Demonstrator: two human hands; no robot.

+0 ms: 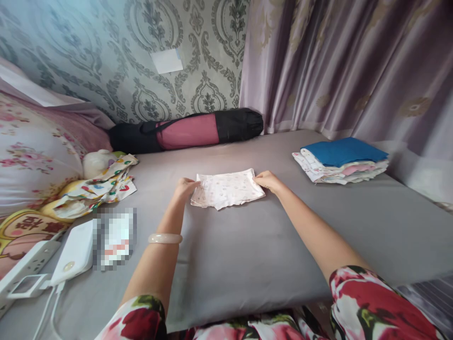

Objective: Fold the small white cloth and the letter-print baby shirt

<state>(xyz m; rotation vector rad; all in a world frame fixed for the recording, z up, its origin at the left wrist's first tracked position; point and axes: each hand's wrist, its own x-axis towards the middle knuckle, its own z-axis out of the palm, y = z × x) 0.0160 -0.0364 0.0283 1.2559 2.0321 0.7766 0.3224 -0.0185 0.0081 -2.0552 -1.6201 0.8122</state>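
Note:
A small folded cloth garment, pale pink with a fine print, lies on the grey bed sheet in front of me. My left hand pinches its left edge between thumb and fingers. On the opposite side my right hand grips the upper right edge the same way. The garment's lower edge is uneven, with a small point in the middle. A pale bangle circles my left wrist.
To the right sits a stack of folded clothes, blue on top. A black and pink rolled bag lies along the wall. At left are a patterned cloth, pillows, a white power bank, a power strip and cables.

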